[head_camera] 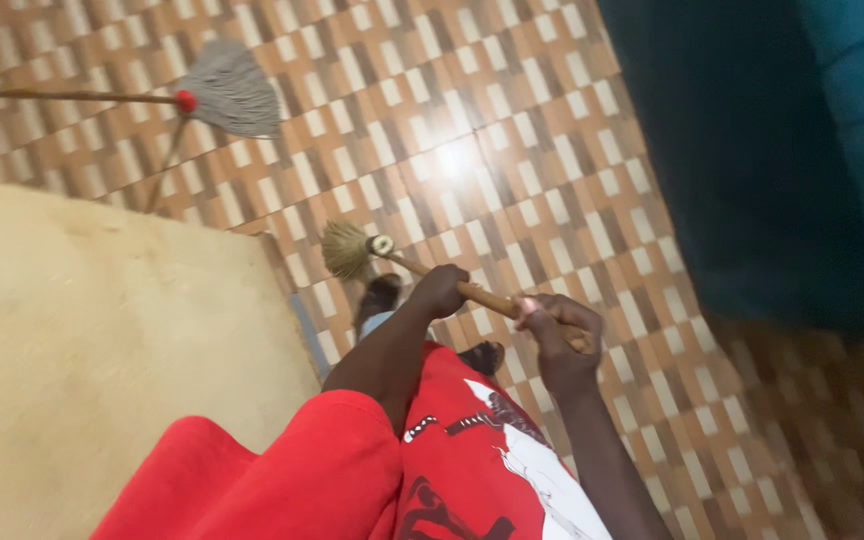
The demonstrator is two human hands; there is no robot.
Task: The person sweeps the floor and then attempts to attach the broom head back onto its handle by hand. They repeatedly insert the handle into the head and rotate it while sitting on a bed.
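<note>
- Here, the left hand point(440, 290) is curled tight around the wooden handle point(482, 296) of a small broom point(350, 248).
- The right hand point(559, 335) is closed around the same handle too, a little farther from the bristles.
- The two hands sit near each other on the stick, but they do not touch.
- The broom's straw bristles spread out like a fan and point down at the tiled floor point(552, 200).
- The floor has brown and white tiles, and a bright spot of light shines on it.
- A mop point(227, 90) with a long stick lies on the floor, well apart from the hands.
- A tan mat point(82, 340) lies beside the person.
- The person wears a red shirt point(352, 470).
- Something big and blue point(772, 150) stands at the other side.
</note>
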